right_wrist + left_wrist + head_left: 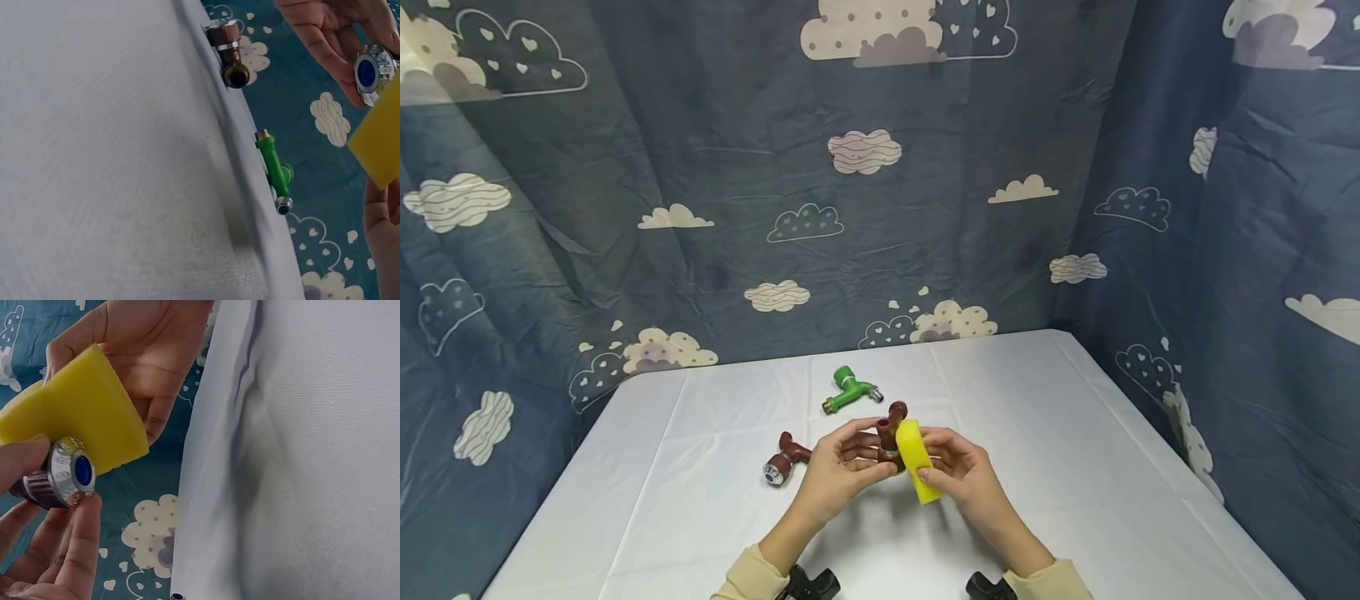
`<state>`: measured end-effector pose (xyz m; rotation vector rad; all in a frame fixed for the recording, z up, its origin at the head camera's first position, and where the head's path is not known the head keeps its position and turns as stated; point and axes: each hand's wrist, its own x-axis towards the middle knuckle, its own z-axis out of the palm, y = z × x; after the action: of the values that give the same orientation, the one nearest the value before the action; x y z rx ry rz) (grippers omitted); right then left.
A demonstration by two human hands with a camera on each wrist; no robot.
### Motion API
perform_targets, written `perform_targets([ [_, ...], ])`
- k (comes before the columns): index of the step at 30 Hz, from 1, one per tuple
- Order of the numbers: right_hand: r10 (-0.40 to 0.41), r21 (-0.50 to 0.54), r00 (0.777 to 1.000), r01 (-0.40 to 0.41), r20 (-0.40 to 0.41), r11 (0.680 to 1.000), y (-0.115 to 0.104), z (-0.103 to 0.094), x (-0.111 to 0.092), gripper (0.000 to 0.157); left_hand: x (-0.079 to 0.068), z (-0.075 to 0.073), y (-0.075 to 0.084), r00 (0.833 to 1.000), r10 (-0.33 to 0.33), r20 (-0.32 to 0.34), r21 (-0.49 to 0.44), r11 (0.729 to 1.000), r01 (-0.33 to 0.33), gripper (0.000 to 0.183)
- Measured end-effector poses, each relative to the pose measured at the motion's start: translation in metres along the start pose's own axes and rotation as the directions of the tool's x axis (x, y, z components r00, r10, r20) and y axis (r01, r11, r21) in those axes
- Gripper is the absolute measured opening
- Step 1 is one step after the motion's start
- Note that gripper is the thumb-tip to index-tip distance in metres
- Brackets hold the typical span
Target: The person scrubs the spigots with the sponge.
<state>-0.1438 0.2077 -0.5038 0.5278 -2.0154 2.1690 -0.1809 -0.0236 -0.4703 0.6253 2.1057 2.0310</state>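
Note:
My left hand (838, 468) grips a dark brown tap (889, 427) above the white table. In the left wrist view the tap's chrome end with a blue centre (75, 470) faces out, the thumb and fingertips around it. A yellow sponge (914, 457) is pinched between the thumb and fingers of my right hand (966, 473), right up against the tap's side. The sponge hides part of the right fingers in the left wrist view. Seen from the right wrist, the sponge (382, 147) covers part of the tap (369, 74).
A second brown tap (784, 460) with a chrome knob lies on the table (700, 500), left of my left hand. Farther back lies a green tap (850, 390) with a silver spout. Dark blue cloud-print cloth (925, 217) hangs behind and beside the table.

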Motion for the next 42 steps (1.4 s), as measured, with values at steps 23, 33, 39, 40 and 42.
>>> perform_targets([
  [23,-0.357,-0.519,0.929,0.354,0.099,0.778,0.0043,0.0095,-0.0022,0.046,0.0002,-0.0012,-0.0009,0.997,-0.083,0.01,-0.04,0.996,0.083,0.033],
  [33,-0.404,-0.535,0.914,0.365,0.048,0.762,0.0033,0.0067,-0.0025,0.047,0.0005,-0.0001,0.0028,0.995,-0.094,-0.04,0.027,0.995,0.095,0.021],
  [39,-0.433,-0.551,0.901,0.37,0.018,0.748,0.0012,0.0061,-0.0021,0.047,0.0004,-0.0014,0.0033,0.997,-0.075,-0.004,0.006,0.997,0.075,0.029],
  [40,-0.433,-0.552,0.901,0.367,0.013,0.748,0.0009,0.006,-0.0021,0.047,0.0001,-0.0015,0.0037,0.997,-0.071,0.001,0.0,0.997,0.071,0.03],
  [42,-0.456,-0.554,0.89,0.383,0.007,0.739,0.0011,0.0064,-0.0018,0.048,-0.0002,-0.0021,0.004,0.998,-0.062,0.009,-0.008,0.998,0.062,0.031],
])
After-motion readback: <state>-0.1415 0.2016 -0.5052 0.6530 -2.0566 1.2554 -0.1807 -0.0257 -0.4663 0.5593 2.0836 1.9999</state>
